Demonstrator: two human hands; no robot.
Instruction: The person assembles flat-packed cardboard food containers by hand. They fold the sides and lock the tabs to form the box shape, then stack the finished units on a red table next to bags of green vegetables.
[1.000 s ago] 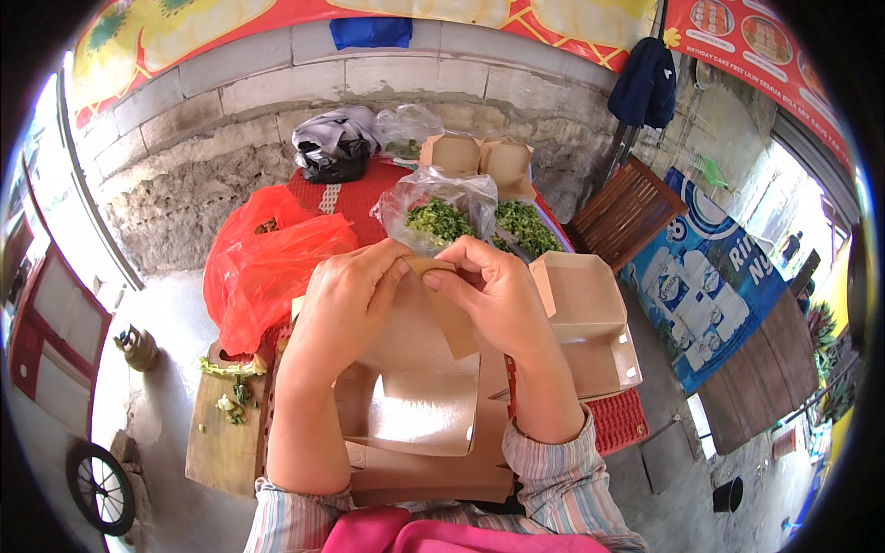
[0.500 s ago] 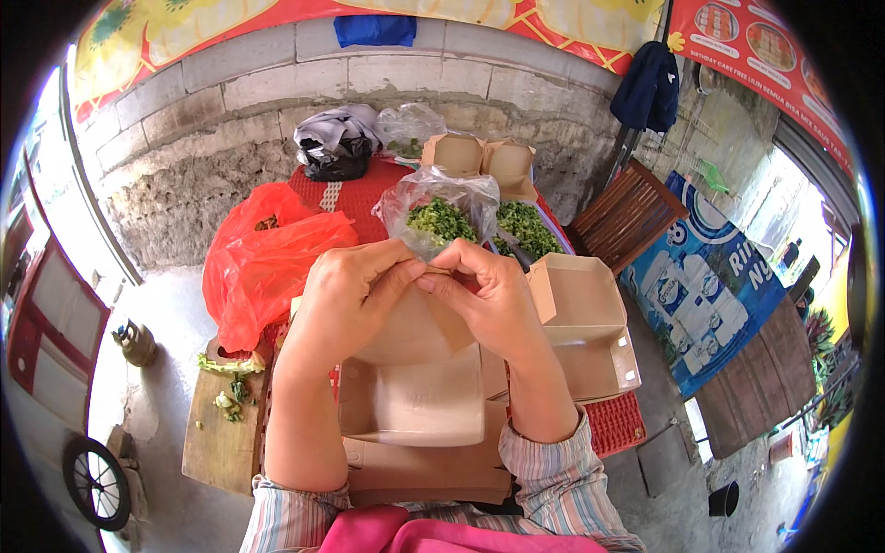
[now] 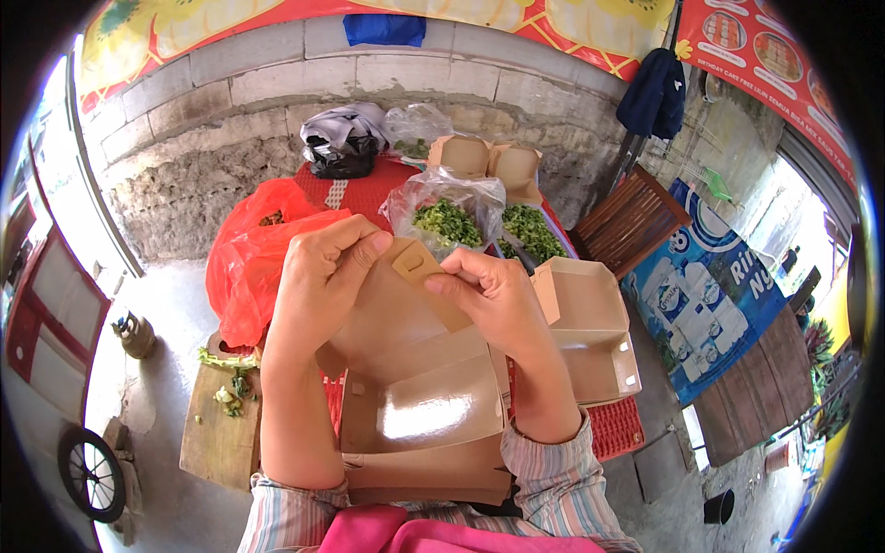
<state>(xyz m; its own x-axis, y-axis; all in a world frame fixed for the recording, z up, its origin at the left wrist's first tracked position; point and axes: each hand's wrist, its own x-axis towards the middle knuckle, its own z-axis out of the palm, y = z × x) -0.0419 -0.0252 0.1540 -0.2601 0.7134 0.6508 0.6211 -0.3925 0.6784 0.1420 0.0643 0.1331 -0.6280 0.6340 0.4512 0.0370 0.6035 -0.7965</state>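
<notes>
A brown cardboard food box (image 3: 419,373) with a shiny inside stands partly folded in front of me, its lid raised at the far side. My left hand (image 3: 327,276) pinches the lid's far left part between thumb and fingers. My right hand (image 3: 489,295) grips the lid near a corner tab with a slot (image 3: 417,264), which shows between the hands. Under the box lie flat cardboard pieces (image 3: 424,479). Just right of my right forearm, a folded open box (image 3: 590,346) sits on the red table (image 3: 616,429).
Chopped greens fill a clear plastic bag (image 3: 447,221) and a tray (image 3: 533,232) beyond my hands. More open boxes (image 3: 461,155) stand at the back. A red plastic bag (image 3: 244,249) and a wooden cutting board (image 3: 217,438) with vegetable scraps are at left. A wooden chair (image 3: 631,221) stands right.
My hands have moved apart, the left one leftward, uncovering the slotted tab between them. The box has tilted a little, and light now glares off its inside.
</notes>
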